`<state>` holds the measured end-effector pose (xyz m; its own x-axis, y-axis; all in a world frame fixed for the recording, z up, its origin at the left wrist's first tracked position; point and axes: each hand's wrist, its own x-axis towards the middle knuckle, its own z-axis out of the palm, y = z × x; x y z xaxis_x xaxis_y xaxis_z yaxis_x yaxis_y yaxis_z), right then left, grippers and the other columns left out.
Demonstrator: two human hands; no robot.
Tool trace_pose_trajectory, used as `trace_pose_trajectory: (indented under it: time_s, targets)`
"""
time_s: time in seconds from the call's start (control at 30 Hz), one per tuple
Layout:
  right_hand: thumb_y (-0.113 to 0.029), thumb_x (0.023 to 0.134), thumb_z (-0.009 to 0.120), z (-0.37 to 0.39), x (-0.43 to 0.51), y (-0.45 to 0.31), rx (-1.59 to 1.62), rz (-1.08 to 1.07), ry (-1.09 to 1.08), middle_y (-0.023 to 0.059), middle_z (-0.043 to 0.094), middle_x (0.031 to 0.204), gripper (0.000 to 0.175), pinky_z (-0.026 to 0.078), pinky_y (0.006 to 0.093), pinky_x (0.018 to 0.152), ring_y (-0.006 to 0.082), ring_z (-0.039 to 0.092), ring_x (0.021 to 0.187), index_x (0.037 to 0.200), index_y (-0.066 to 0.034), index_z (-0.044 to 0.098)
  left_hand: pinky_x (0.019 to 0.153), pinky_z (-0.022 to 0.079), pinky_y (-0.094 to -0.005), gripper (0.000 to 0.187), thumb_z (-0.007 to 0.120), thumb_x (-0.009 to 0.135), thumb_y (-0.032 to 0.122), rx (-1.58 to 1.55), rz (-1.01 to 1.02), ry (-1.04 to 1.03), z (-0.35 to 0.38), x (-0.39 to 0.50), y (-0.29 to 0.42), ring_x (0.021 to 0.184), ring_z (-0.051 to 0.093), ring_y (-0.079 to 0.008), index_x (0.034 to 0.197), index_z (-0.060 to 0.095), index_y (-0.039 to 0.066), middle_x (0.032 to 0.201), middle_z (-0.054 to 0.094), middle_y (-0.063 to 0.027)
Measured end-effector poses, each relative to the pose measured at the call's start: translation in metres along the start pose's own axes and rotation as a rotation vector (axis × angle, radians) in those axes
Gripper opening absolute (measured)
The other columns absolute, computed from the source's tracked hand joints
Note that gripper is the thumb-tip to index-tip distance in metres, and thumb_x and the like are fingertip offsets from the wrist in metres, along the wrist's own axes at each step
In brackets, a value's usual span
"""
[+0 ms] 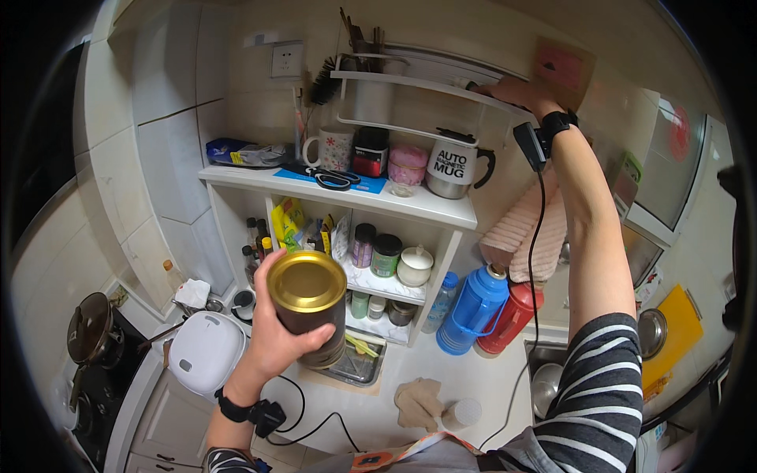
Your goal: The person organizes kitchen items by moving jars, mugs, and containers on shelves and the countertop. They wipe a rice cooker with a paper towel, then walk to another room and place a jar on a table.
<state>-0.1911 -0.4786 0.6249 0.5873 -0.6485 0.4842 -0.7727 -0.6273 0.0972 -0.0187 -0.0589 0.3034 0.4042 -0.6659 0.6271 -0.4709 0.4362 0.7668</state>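
My left hand (pixel 284 343) is wrapped around a dark cylindrical tin (pixel 307 322) with a gold metal end facing up. It is held above the counter, in front of the white shelf unit (pixel 343 198). My right hand (pixel 511 94) is raised to the white wire wall rack (pixel 426 86). Its fingers reach over the rack's rail by a small white and dark item (pixel 464 84); whether they grip it cannot be made out. Below the rack, a white and steel lidded mug (pixel 452 168) and a pink jar (pixel 408 162) stand on the unit's top.
Scissors (pixel 333 178) lie on the unit's top near a floral mug (pixel 334 148). Blue (pixel 473 310) and red (pixel 511 316) thermos flasks stand right of the unit. A brown cloth (pixel 419 403) and a whitish cup (pixel 461 414) are on the counter (pixel 355 414). A cable hangs from my right wrist.
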Motion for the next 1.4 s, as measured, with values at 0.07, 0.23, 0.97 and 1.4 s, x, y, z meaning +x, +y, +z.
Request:
trace_pose_trajectory:
  time_s: [0.07,0.23,0.97,1.4]
  targets:
    - [-0.069,0.081,0.058,0.000,-0.001,0.000,0.044,-0.020,-0.063,0.0157,0.063,0.132,0.082,0.039,0.0330,0.106,0.0301,0.058,0.121,0.131,-0.0041,0.062,0.111,0.037,-0.0404,0.110,0.088,0.065,0.024,0.012,-0.021,0.006,-0.009,-0.005,0.001,0.129,0.047,-0.0270,0.149,0.021,0.005,0.137,0.046,-0.0155]
    - [-0.060,0.084,0.062,0.009,0.013,0.004,0.218,-0.114,-0.030,0.0143,0.061,0.133,0.073,0.039,0.0326,0.105,0.0254,0.058,0.120,0.131,-0.0050,0.063,0.112,0.037,-0.0404,0.114,0.090,0.063,0.023,-0.044,-0.070,0.022,-0.022,-0.006,0.001,0.128,0.049,-0.0256,0.150,0.019,0.004,0.136,0.047,-0.0144]
    - [-0.049,0.081,0.070,-0.013,-0.019,0.168,0.098,0.413,0.986,0.0175,0.073,0.091,0.050,0.056,0.0417,0.079,0.0347,0.071,0.091,0.103,-0.0046,0.074,0.091,0.050,-0.0305,0.060,0.079,0.084,0.032,-0.312,0.199,-0.049,0.068,0.164,0.102,0.102,0.062,-0.0139,0.127,0.053,-0.001,0.114,0.065,-0.0082]
    - [-0.035,0.088,0.072,-0.002,-0.073,0.197,0.845,-0.073,0.960,0.0040,0.066,0.068,0.033,0.046,0.0310,0.058,0.0106,0.061,0.065,0.095,-0.0030,0.076,0.089,0.054,-0.0336,0.084,0.089,0.072,0.036,-0.327,0.387,0.292,0.240,0.363,0.157,0.104,0.064,-0.0224,0.125,0.043,-0.009,0.117,0.061,-0.0184]
